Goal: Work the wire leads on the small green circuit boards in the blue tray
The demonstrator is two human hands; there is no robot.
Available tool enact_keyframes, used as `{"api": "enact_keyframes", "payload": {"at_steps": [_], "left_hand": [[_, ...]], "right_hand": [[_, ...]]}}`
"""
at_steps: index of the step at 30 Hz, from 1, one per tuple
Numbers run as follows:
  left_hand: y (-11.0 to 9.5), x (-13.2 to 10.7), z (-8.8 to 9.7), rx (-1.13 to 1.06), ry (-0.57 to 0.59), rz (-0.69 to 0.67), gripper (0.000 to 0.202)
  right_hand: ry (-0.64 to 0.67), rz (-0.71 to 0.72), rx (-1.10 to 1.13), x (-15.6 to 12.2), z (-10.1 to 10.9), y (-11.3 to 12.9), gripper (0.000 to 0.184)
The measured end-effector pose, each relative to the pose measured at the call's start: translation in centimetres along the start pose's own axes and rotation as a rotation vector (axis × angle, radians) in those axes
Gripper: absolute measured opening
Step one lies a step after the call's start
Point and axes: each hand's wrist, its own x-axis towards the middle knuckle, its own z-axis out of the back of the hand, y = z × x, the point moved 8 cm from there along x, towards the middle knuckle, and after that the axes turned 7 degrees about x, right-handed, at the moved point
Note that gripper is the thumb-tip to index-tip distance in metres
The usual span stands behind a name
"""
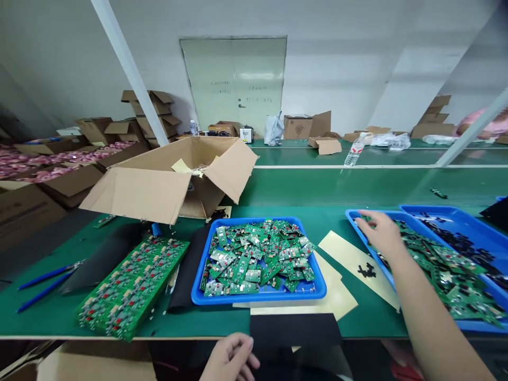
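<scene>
Trays of blue plastic (257, 299): three. Right hand (381, 233), fingers spread, touches green circuit boards (448, 264) in middle tray (353, 214); left hand (232, 360) loosely curled, empty.

No readable text; whiteboard (234, 79) writing illegible.

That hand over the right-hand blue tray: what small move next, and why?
Probably close the fingers on one small green board: the right hand lies spread on the heap of boards in the right blue tray, seemingly holding nothing yet.
</scene>
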Motion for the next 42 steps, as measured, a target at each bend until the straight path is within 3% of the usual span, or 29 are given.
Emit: {"api": "enact_keyframes", "payload": {"at_steps": [3,5,6,9,12,20,27,31,35,42], "left_hand": [[-0.8,0.0,-0.6,-0.160,-0.059,0.004,0.056],[-1.3,0.1,-0.7,-0.211,-0.089,-0.013,0.056],[-1.5,0.2,-0.9,-0.217,-0.097,-0.024,0.057],[-1.5,0.3,-1.2,-0.180,-0.107,-0.065,0.058],[-1.3,0.1,-1.5,-0.142,-0.127,-0.097,0.058],[-1.5,-0.3,-2.2,-0.092,-0.050,-0.060,0.058],[-2.6,-0.4,-2.0,0.007,-0.063,-0.097,0.040],[-4.8,-2.0,-1.1,0.266,-0.186,-0.260,0.021],[-7.2,-3.4,-0.8,0.521,-0.320,-0.486,0.021],[-7.6,-2.6,-1.6,0.620,-0.235,-0.636,0.022]], "right_hand": [[0.282,0.213,0.178,-7.8,-5.0,6.4,0.018],[0.603,0.505,0.404,-14.7,-8.3,11.4,0.021],[0.656,0.579,0.455,-17.2,-9.1,12.9,0.021],[0.564,0.677,0.465,-20.9,-10.6,14.8,0.026],[0.481,0.704,0.449,-21.5,-11.9,15.2,0.029],[0.467,0.829,0.478,-23.6,-13.1,16.0,0.027],[0.522,0.753,0.628,-23.4,-12.8,15.3,0.024],[0.573,0.732,0.650,-23.3,-13.0,15.7,0.023],[0.616,0.730,0.699,-23.5,-12.6,16.2,0.024],[0.696,0.646,0.768,-23.0,-12.4,16.1,0.024]]}}
